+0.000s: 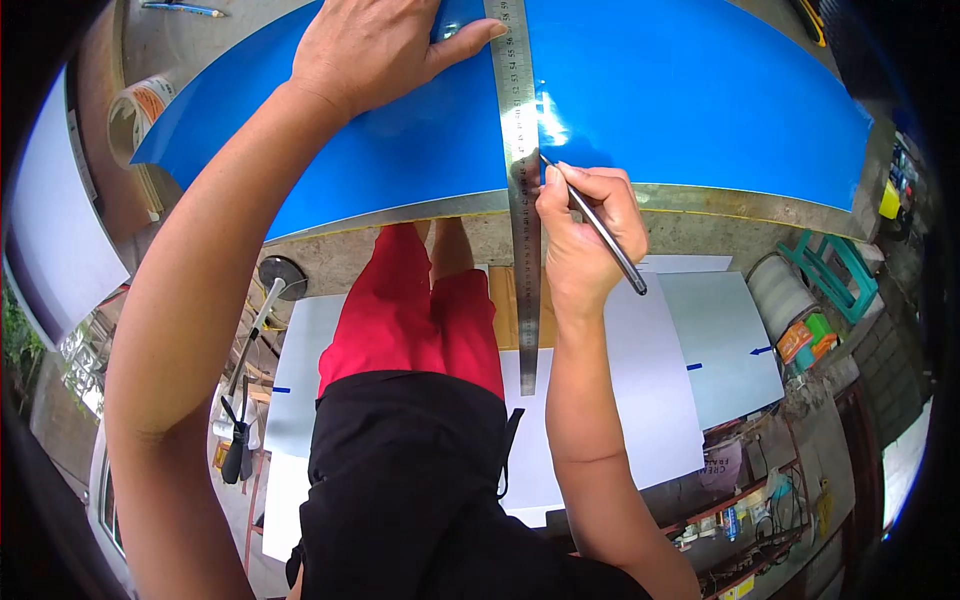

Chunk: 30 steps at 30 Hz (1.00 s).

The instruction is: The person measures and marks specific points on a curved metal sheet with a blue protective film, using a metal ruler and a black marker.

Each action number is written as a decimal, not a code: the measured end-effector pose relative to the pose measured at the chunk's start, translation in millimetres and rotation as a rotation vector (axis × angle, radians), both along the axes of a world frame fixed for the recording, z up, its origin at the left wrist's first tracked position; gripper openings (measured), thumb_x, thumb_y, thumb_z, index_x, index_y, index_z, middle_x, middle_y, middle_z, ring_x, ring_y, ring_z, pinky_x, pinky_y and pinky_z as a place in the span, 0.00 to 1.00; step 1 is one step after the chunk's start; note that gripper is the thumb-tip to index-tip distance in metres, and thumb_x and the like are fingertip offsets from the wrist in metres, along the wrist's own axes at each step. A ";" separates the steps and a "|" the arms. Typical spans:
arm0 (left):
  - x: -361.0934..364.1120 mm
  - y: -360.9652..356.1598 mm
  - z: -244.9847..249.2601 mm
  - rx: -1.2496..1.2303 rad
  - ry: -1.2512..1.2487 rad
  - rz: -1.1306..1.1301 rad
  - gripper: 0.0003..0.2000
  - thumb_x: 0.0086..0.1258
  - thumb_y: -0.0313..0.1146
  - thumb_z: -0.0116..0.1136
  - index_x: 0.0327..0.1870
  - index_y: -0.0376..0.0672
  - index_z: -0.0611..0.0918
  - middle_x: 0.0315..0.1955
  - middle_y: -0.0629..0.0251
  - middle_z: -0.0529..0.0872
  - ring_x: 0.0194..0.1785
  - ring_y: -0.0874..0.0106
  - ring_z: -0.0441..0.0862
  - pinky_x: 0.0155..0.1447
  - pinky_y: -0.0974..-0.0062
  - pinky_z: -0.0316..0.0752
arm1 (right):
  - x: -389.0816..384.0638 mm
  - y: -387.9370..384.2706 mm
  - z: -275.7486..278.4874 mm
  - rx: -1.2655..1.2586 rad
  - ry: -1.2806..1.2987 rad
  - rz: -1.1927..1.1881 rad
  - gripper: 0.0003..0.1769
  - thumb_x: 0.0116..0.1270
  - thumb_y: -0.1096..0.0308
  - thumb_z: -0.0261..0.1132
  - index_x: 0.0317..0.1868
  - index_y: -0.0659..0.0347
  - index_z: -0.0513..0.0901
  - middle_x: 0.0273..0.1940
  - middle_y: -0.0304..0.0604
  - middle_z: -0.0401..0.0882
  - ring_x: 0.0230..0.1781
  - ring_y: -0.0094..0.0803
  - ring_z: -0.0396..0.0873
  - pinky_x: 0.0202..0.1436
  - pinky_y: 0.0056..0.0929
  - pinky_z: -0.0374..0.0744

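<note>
A glossy blue sheet (pixel 680 90) lies over the table, and a long steel ruler (pixel 521 140) crosses it, its near end sticking out past the table edge. My left hand (pixel 375 50) rests flat on the sheet left of the ruler. Its thumb is stretched out to the ruler; the other fingers are cut off by the top of the view. Pinched in my right hand (pixel 595 225) is a slim dark pencil (pixel 612 245), tilted, with its tip at the ruler's right edge on the blue sheet, close to the sheet's near edge.
The table's near edge (pixel 700 198) runs below the sheet. A tape roll (pixel 140 110) and a blue pencil (pixel 183 9) sit at upper left, a yellow-black tool (pixel 812 22) at upper right. Below are white sheets (pixel 640 390), a green stool (pixel 835 275) and a stand (pixel 283 277).
</note>
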<state>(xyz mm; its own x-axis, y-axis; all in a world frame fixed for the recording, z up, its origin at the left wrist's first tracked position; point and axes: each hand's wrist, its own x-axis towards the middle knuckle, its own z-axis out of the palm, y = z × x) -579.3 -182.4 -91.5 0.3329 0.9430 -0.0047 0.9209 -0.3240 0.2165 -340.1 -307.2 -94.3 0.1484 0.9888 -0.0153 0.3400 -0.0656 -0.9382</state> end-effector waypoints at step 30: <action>-1.5 -0.7 -2.5 0.024 0.010 -0.006 0.45 0.77 0.58 0.59 0.86 0.34 0.61 0.86 0.47 0.60 0.90 0.52 0.53 0.93 0.53 0.45 | 17.1 -21.3 9.0 -0.089 0.245 0.004 0.13 0.66 0.89 0.74 0.46 0.68 0.83 0.45 0.46 0.83 0.44 0.33 0.91 0.50 0.28 0.91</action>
